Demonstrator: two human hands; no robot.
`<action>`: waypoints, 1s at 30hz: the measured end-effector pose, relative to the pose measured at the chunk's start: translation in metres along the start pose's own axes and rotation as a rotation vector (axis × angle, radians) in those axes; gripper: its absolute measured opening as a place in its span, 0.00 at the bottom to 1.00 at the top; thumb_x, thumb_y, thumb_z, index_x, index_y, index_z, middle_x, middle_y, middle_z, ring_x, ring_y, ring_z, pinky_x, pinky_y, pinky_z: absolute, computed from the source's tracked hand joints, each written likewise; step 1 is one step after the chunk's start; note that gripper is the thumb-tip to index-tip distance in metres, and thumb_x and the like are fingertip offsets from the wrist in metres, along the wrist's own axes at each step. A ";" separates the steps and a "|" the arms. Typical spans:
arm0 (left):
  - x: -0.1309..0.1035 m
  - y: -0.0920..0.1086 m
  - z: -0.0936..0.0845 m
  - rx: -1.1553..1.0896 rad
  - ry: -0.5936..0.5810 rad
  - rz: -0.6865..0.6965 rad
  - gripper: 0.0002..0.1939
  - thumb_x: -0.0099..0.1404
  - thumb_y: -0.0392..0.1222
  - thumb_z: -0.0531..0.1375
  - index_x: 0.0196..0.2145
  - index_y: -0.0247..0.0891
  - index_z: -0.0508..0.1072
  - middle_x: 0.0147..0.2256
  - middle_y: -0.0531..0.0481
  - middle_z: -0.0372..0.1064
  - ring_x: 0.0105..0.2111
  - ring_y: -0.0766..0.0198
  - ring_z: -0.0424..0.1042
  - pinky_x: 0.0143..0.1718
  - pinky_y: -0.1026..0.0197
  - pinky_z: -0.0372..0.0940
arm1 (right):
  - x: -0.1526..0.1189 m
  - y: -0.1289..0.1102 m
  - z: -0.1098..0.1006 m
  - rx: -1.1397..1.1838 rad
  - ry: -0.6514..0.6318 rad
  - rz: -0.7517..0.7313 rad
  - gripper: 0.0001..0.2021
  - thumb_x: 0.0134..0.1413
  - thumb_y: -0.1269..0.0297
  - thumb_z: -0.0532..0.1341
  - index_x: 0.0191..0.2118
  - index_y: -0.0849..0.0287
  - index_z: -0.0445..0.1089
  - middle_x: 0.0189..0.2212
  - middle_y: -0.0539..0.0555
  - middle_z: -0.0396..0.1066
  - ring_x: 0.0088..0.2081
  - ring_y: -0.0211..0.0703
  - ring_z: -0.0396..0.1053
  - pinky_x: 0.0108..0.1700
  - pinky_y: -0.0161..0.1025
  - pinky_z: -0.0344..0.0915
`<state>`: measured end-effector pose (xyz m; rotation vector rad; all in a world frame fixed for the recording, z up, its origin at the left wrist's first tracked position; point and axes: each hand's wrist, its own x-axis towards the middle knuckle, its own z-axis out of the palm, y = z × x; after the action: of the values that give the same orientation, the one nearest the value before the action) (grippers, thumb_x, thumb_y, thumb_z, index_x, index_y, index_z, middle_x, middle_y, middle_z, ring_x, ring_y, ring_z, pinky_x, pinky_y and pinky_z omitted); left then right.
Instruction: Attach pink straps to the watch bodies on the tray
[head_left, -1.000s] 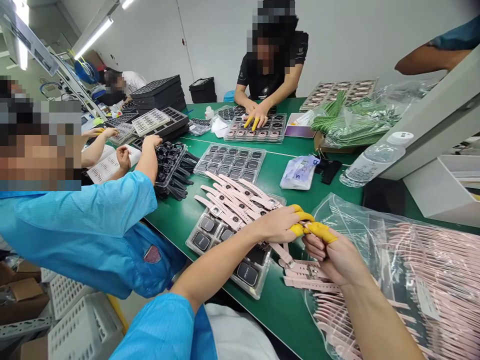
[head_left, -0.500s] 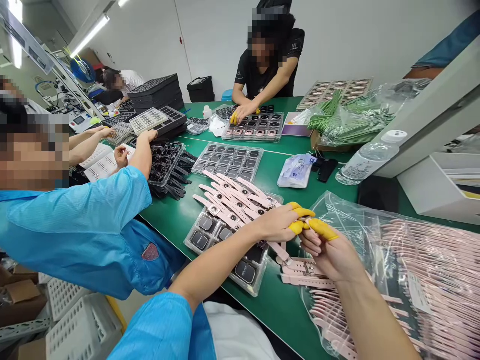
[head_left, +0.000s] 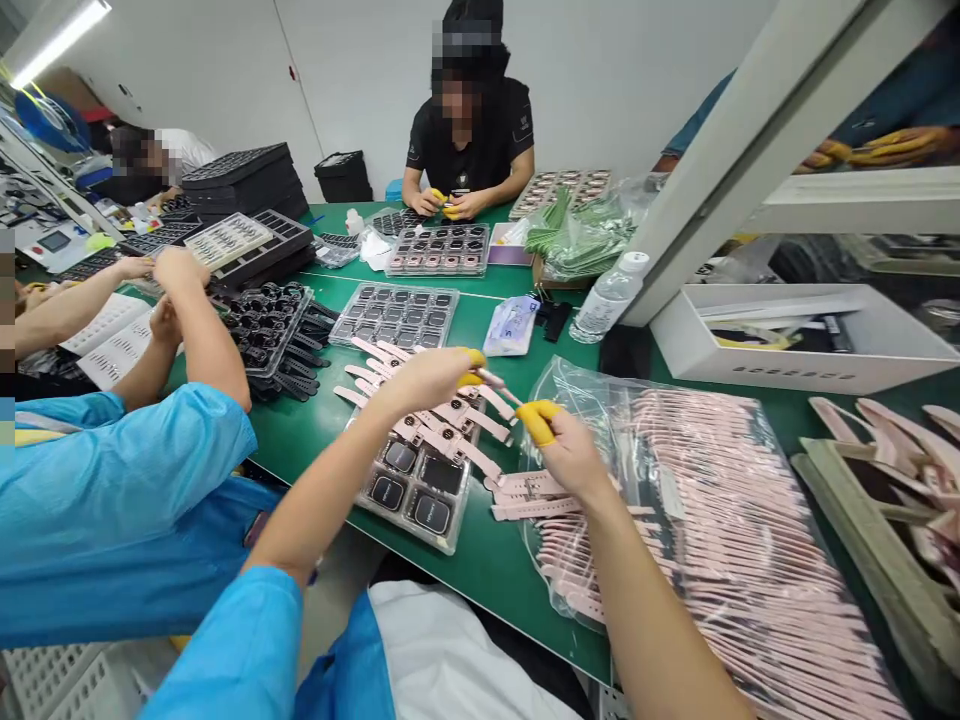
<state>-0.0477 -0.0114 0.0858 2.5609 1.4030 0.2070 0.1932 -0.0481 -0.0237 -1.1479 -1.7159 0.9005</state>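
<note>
Yellow finger cots cover fingertips on both hands. My left hand (head_left: 439, 380) is closed on a pink watch strap (head_left: 495, 380), which stretches between the two hands. Its other end meets the thumb and fingers of my right hand (head_left: 566, 445), pinched together. Below my left forearm, a clear tray (head_left: 451, 540) holds square dark watch faces, and watches with pink straps (head_left: 442, 435) lie heaped across its far part. Loose pink straps (head_left: 525, 487) rest just left of my right hand. A clear plastic bag (head_left: 551, 385) packed with pink straps (head_left: 739, 520) spreads beneath and beyond my right forearm.
Beyond the heap stands another tray of watch faces (head_left: 397, 315). A water bottle (head_left: 609, 300), a tissue pack (head_left: 511, 325) and a white box (head_left: 795, 370) are at the back right. Co-workers sit left and opposite. An olive tray (head_left: 832, 480) is far right.
My view has swung right, bringing the white box and olive tray into sight. My hands have drawn apart, with the strap now showing between them. The co-worker opposite has pulled both hands back.
</note>
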 end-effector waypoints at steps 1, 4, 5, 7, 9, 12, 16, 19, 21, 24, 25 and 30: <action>-0.009 -0.006 -0.010 0.083 -0.037 -0.008 0.14 0.73 0.34 0.54 0.50 0.35 0.77 0.45 0.40 0.79 0.46 0.53 0.78 0.47 0.54 0.70 | -0.001 -0.004 0.001 -0.077 -0.037 -0.052 0.22 0.67 0.42 0.56 0.33 0.55 0.72 0.29 0.55 0.70 0.32 0.47 0.68 0.35 0.43 0.64; -0.039 -0.021 -0.026 0.159 -0.127 -0.061 0.12 0.73 0.34 0.55 0.45 0.35 0.79 0.44 0.40 0.79 0.45 0.53 0.77 0.45 0.56 0.68 | -0.007 -0.018 0.005 -0.225 -0.225 -0.127 0.20 0.71 0.49 0.52 0.35 0.55 0.74 0.34 0.57 0.73 0.35 0.48 0.70 0.38 0.43 0.63; -0.050 -0.024 -0.028 0.116 -0.156 -0.100 0.12 0.74 0.37 0.55 0.46 0.36 0.78 0.43 0.41 0.79 0.42 0.54 0.77 0.42 0.57 0.67 | -0.010 -0.024 0.006 -0.247 -0.303 -0.125 0.19 0.71 0.50 0.52 0.39 0.55 0.75 0.33 0.57 0.73 0.34 0.48 0.70 0.37 0.42 0.62; -0.069 -0.027 -0.026 -0.021 -0.233 -0.159 0.11 0.74 0.41 0.55 0.48 0.37 0.76 0.40 0.45 0.79 0.38 0.57 0.76 0.38 0.59 0.65 | -0.013 -0.033 0.006 -0.262 -0.449 -0.084 0.17 0.71 0.52 0.54 0.49 0.55 0.75 0.29 0.54 0.73 0.31 0.47 0.69 0.35 0.41 0.59; -0.085 -0.027 -0.018 -0.159 -0.321 -0.155 0.10 0.73 0.41 0.56 0.46 0.38 0.76 0.39 0.47 0.78 0.37 0.58 0.75 0.37 0.60 0.65 | -0.016 -0.040 0.006 -0.236 -0.595 -0.025 0.18 0.70 0.51 0.56 0.55 0.56 0.72 0.24 0.50 0.70 0.27 0.45 0.67 0.32 0.40 0.56; -0.099 -0.026 0.001 -0.235 -0.384 -0.062 0.10 0.73 0.38 0.56 0.43 0.38 0.77 0.42 0.46 0.77 0.41 0.58 0.75 0.42 0.60 0.66 | -0.016 -0.045 0.004 -0.138 -0.840 0.072 0.18 0.66 0.51 0.61 0.53 0.58 0.73 0.21 0.48 0.70 0.24 0.44 0.67 0.29 0.38 0.55; -0.105 -0.026 0.032 -0.063 -0.300 0.029 0.13 0.74 0.35 0.53 0.44 0.38 0.79 0.45 0.42 0.73 0.45 0.55 0.72 0.51 0.53 0.64 | -0.015 -0.046 0.000 -0.093 -1.020 0.195 0.15 0.61 0.53 0.65 0.47 0.59 0.71 0.25 0.52 0.77 0.27 0.45 0.71 0.29 0.38 0.58; -0.107 -0.027 0.049 0.051 -0.177 0.056 0.13 0.76 0.38 0.53 0.47 0.38 0.78 0.47 0.41 0.71 0.47 0.54 0.70 0.56 0.50 0.62 | -0.013 -0.042 -0.004 -0.068 -1.045 0.205 0.16 0.59 0.52 0.66 0.45 0.58 0.72 0.29 0.54 0.80 0.29 0.46 0.73 0.30 0.39 0.61; -0.111 -0.027 0.056 0.089 -0.081 0.040 0.13 0.77 0.40 0.53 0.47 0.37 0.77 0.48 0.41 0.71 0.49 0.53 0.69 0.57 0.49 0.62 | -0.012 -0.038 -0.010 -0.044 -1.021 0.201 0.17 0.56 0.50 0.68 0.43 0.58 0.74 0.31 0.54 0.80 0.31 0.46 0.73 0.32 0.40 0.63; -0.121 -0.026 0.058 0.147 0.043 -0.054 0.12 0.77 0.42 0.53 0.45 0.36 0.75 0.50 0.38 0.71 0.51 0.50 0.68 0.57 0.46 0.63 | -0.010 -0.033 -0.024 -0.017 -0.918 0.198 0.17 0.55 0.47 0.68 0.39 0.57 0.76 0.34 0.55 0.79 0.34 0.47 0.73 0.35 0.41 0.65; -0.126 -0.024 0.057 0.163 0.067 -0.093 0.12 0.77 0.42 0.53 0.44 0.36 0.75 0.49 0.37 0.71 0.51 0.48 0.68 0.56 0.45 0.64 | -0.009 -0.031 -0.029 -0.017 -0.865 0.199 0.17 0.55 0.46 0.68 0.37 0.56 0.76 0.34 0.55 0.78 0.34 0.47 0.73 0.35 0.41 0.65; -0.152 -0.013 0.046 0.170 -0.052 -0.125 0.10 0.75 0.40 0.55 0.46 0.36 0.75 0.46 0.38 0.73 0.48 0.47 0.71 0.50 0.47 0.68 | -0.009 -0.024 -0.046 -0.206 -0.726 0.208 0.17 0.51 0.48 0.71 0.35 0.56 0.72 0.34 0.54 0.74 0.33 0.45 0.68 0.35 0.41 0.62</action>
<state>-0.1300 -0.1385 0.0349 2.5773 1.6179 0.0007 0.2303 -0.0597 0.0124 -1.2345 -2.3377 1.4158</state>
